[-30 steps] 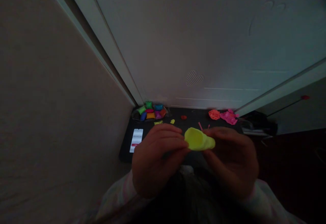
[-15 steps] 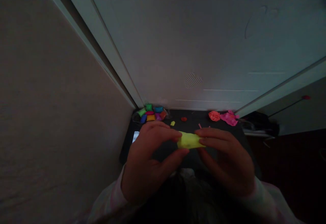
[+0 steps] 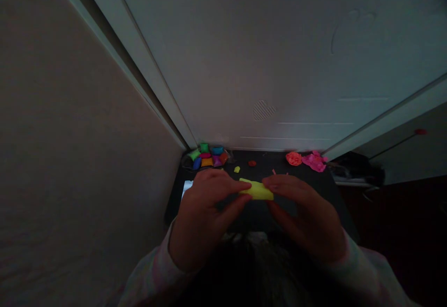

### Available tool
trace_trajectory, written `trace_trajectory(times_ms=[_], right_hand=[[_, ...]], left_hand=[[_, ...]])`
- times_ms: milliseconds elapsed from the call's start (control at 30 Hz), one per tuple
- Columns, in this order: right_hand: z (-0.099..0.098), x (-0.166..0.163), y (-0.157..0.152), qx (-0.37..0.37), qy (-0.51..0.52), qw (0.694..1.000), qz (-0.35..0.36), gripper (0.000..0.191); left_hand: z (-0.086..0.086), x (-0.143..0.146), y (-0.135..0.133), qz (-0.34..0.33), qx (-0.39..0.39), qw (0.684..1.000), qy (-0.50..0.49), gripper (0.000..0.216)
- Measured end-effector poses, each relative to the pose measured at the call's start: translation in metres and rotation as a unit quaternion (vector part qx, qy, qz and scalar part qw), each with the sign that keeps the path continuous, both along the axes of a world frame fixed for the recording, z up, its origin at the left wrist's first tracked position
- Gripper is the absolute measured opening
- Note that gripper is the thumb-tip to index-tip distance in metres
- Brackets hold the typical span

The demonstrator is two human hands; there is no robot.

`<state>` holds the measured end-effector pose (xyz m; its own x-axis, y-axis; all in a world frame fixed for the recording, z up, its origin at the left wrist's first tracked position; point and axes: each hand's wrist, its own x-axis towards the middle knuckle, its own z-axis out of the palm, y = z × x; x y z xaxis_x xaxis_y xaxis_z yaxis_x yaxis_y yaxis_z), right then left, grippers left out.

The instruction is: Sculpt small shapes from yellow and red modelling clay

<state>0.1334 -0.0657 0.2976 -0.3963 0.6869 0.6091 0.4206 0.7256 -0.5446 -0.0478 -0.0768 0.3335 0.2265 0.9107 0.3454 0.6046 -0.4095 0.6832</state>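
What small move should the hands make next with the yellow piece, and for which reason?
Perhaps a gentle squeeze with the left hand would suit: its finger and thumb meet the left end of the yellow piece, whose upper edge looks uneven, while the right hand is at the other end, so could steady it.

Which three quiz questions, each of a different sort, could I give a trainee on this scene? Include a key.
1. True or false: the left hand and the right hand both touch the yellow piece.
2. Toward which end of the dark table do the coloured packets lie? A: left. B: right.
3. Fill in: the crumpled coral piece lies beside a crumpled ____ piece.

Key: 1 true; 2 A; 3 pink.
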Motion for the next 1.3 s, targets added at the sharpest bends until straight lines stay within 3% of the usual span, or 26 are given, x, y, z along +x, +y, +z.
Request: trace_trajectory(times_ms=[433, 567, 800, 1000, 1300], right_hand=[[-0.0021, 0.0041, -0.0008, -0.021, 0.006, 1.000, 0.002, 0.038], [-0.0023, 0.0062, -0.0003, -0.098, 0.033, 0.995, 0.011, 0.040], [-0.0016, 0.0074, -0.0014, -0.235, 0.087, 0.968, 0.029, 0.027], [-0.0046, 0.0074, -0.0046, -0.257, 0.134, 0.956, 0.039, 0.028], [-0.0038, 0.0054, -0.0036, -0.239, 0.130, 0.962, 0.036, 0.030]], left_hand=[[-0.0055, 0.0012, -0.0016, 0.016, -0.120, 0.985, -0.121, 0.016], [-0.0068, 0.0012, -0.0021, 0.028, -0.109, 0.987, -0.118, 0.015], [-0.0019, 0.0026, -0.0028, 0.003, -0.105, 0.986, -0.133, 0.014], [-0.0029, 0.0038, -0.0039, 0.009, -0.134, 0.975, -0.174, 0.010], [-0.0004, 0.0037, -0.0020, -0.020, -0.054, 0.991, -0.117, 0.014]])
